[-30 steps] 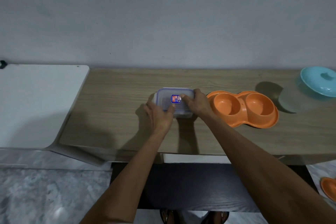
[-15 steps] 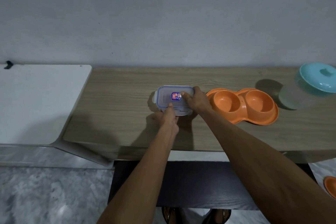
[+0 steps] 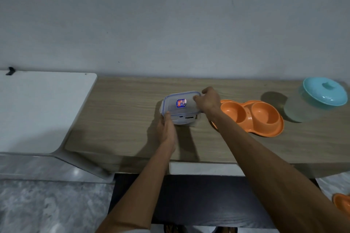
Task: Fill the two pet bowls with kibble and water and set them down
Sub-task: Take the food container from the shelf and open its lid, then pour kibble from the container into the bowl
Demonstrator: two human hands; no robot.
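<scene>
A clear lidded container with a blue rim and a sticker sits on the wooden counter. My left hand holds its near left corner, thumb against the front clip. My right hand grips the lid's right edge, fingers curled over it. To the right lies an orange double pet bowl, both of its cups showing only orange plastic. A frosted jug with a teal lid stands at the far right.
A white surface adjoins the counter on the left. The grey wall rises behind the counter. Another orange dish shows low at the right edge, near the floor. A dark mat lies below the counter edge.
My left hand moved from the container's left side to its near front edge. My right hand slid along the lid toward its right edge. The container's front clip now looks released.
</scene>
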